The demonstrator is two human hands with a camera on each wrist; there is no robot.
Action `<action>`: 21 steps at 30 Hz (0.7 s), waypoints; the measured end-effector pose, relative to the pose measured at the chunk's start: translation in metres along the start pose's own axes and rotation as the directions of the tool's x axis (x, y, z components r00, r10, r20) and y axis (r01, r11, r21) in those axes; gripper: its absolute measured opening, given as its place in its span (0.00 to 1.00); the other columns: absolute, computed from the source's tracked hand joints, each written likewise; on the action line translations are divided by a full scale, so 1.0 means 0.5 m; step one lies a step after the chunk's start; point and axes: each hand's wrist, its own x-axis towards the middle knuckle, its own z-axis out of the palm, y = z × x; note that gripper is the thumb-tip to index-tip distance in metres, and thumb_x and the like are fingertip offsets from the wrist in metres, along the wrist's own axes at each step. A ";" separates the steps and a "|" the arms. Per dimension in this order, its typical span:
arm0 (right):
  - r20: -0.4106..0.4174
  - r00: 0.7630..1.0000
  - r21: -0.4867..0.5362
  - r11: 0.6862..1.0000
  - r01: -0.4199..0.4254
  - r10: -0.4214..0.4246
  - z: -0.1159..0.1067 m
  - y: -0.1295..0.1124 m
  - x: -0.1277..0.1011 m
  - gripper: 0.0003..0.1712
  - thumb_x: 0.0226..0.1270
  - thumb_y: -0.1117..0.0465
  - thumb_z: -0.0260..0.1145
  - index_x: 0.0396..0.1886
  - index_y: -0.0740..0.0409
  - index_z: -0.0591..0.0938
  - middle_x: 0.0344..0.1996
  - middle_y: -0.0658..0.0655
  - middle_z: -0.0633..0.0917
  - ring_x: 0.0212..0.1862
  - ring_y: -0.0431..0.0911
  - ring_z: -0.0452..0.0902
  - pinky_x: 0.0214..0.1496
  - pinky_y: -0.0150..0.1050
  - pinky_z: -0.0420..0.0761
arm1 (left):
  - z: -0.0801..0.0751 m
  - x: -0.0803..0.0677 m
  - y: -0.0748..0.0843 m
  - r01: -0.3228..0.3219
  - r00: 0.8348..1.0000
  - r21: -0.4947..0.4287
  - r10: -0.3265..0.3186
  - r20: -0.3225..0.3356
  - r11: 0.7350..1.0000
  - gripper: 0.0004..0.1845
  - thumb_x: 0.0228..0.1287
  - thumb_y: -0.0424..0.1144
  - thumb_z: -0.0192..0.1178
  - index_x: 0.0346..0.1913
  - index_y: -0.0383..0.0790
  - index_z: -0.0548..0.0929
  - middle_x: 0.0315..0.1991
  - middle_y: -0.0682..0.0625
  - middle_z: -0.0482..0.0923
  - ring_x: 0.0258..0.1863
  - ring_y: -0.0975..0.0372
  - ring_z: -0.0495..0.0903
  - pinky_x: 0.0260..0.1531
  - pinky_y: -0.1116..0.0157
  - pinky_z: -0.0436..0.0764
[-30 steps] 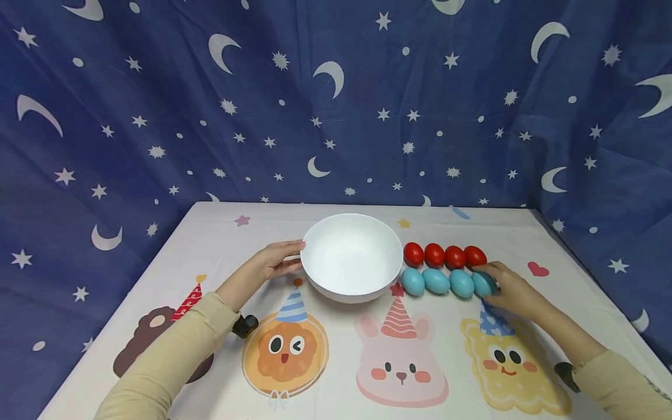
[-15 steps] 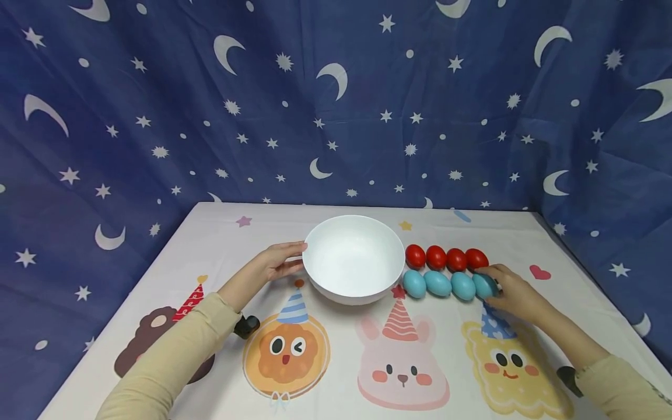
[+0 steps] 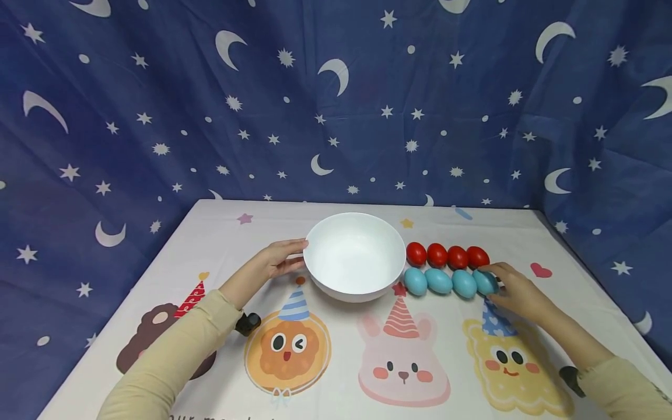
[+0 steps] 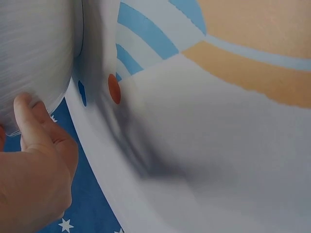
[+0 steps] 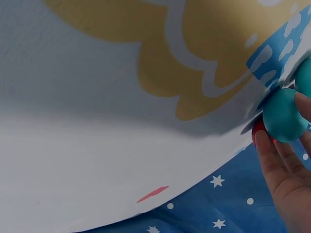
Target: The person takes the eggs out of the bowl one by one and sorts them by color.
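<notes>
Blue egg gripped by right hand beside bowl.

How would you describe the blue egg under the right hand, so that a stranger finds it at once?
Start at the white bowl on the table. To its right lie two rows of eggs, red eggs behind and blue in front. The blue egg is the one farthest from the bowl, the only one the right hand grips.
</notes>
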 end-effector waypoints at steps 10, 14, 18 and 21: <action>-0.012 1.000 -0.031 0.999 0.019 -0.019 -0.017 -0.002 -0.010 0.31 0.51 0.68 0.71 0.56 0.71 0.72 0.51 0.75 0.72 0.46 0.68 0.74 0.44 0.61 0.84 | 0.004 -0.005 0.002 -0.003 1.000 0.019 0.003 -0.016 1.000 0.27 0.69 0.37 0.54 0.69 0.40 0.64 0.65 0.39 0.64 0.34 0.65 0.78 0.40 0.76 0.86; -0.023 0.999 -0.043 0.998 0.034 -0.035 -0.032 -0.005 -0.009 0.28 0.51 0.68 0.70 0.53 0.72 0.73 0.50 0.76 0.74 0.45 0.69 0.75 0.42 0.61 0.84 | -0.003 -0.015 0.004 -0.004 1.000 0.012 0.004 -0.022 1.000 0.26 0.69 0.35 0.54 0.69 0.40 0.65 0.65 0.40 0.64 0.34 0.66 0.78 0.40 0.75 0.86; -0.063 0.996 -0.075 0.996 0.052 -0.057 -0.048 -0.005 -0.007 0.24 0.55 0.68 0.68 0.52 0.72 0.74 0.49 0.75 0.75 0.45 0.68 0.76 0.43 0.61 0.84 | -0.005 -0.027 0.006 -0.034 0.999 0.043 0.034 -0.005 0.998 0.25 0.70 0.36 0.53 0.68 0.38 0.65 0.65 0.38 0.65 0.32 0.67 0.81 0.44 0.72 0.86; -0.101 0.991 -0.117 0.990 0.074 -0.086 -0.057 -0.002 -0.010 0.22 0.57 0.68 0.66 0.51 0.71 0.75 0.48 0.74 0.77 0.45 0.68 0.76 0.45 0.63 0.82 | -0.013 -0.046 0.005 -0.071 0.997 0.113 0.070 0.012 0.991 0.25 0.71 0.38 0.51 0.69 0.36 0.64 0.66 0.37 0.65 0.36 0.64 0.83 0.51 0.68 0.83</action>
